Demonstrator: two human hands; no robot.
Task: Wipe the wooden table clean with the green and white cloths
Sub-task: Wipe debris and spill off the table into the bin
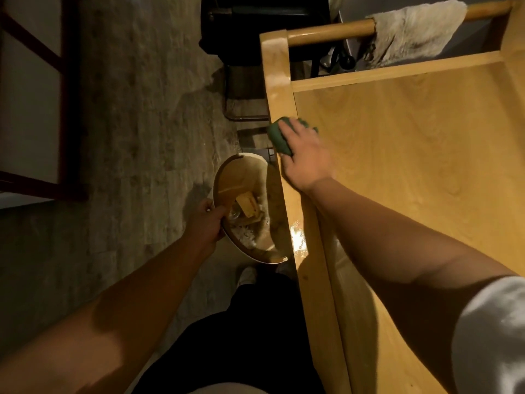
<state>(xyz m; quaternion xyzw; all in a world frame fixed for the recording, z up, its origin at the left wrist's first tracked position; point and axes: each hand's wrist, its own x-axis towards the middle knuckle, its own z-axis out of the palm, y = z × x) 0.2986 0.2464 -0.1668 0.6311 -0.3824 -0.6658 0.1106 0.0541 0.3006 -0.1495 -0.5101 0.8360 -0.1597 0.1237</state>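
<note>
both hands (305, 155) forward, left curled

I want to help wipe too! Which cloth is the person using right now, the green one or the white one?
The green cloth, under the right hand at the wooden table's edge. The white cloth just hangs over the rail at the far end, untouched.

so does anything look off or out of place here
Nothing spilled or broken. The right hand presses the green cloth at the wooden table edge; the left hand holds a bin of scraps beside it. The white cloth hangs on the rail.
</note>
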